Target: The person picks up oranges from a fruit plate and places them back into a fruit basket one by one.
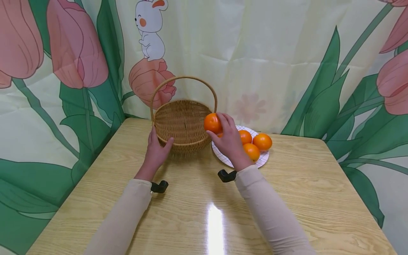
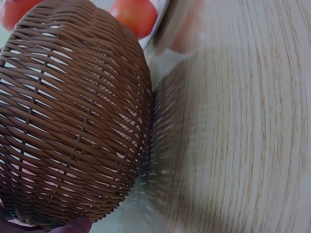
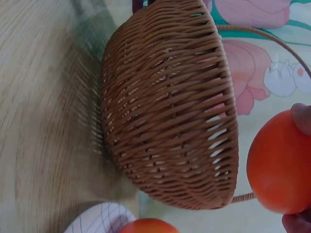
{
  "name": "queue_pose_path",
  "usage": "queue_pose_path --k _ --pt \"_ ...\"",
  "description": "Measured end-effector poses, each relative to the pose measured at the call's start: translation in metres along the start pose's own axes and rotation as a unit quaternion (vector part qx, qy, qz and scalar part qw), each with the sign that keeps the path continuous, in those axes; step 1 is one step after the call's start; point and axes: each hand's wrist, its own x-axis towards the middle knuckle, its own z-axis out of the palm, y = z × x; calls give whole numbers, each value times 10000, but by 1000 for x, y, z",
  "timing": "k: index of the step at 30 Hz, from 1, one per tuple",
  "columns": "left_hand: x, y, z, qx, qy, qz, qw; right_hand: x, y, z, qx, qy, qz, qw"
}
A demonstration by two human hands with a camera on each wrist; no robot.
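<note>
My right hand [image 1: 228, 139] grips an orange [image 1: 212, 123] between thumb and fingers, near the right side of the wicker basket's rim. In the right wrist view the held orange [image 3: 281, 162] appears at the right edge, beside the basket [image 3: 170, 107]. The wicker basket [image 1: 183, 118] has a tall arched handle [image 1: 186, 77]; no fruit shows in its visible interior. My left hand [image 1: 157, 148] holds the basket at its left front, thumb and fingers spread about the rim. The left wrist view shows the thumb [image 2: 75, 225] against the weave.
Right of the basket, a white checked plate [image 1: 224, 159] bears several oranges [image 1: 251, 152], partly hidden behind my right hand. All stand on a wood-grain table [image 1: 188, 202]. A curtain [image 1: 255, 53] printed with tulips and a rabbit hangs along the table's back.
</note>
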Motion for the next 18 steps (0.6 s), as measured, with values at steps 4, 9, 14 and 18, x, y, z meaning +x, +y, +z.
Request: queue_pose_path --k 4,9,14,18 --pt "0 0 0 -27 18 -10 10000 3 -5 3 89 -63 -16 9999" --pt "-1 1 0 -71 23 -27 10000 6 -10 8 165 -230 71 9996" --pt "-1 0 0 -65 13 -40 10000 7 -15 12 247 -398 164 9988" --pt "-1 0 0 -44 19 -37 10000 7 -15 19 280 -409 178 9986"
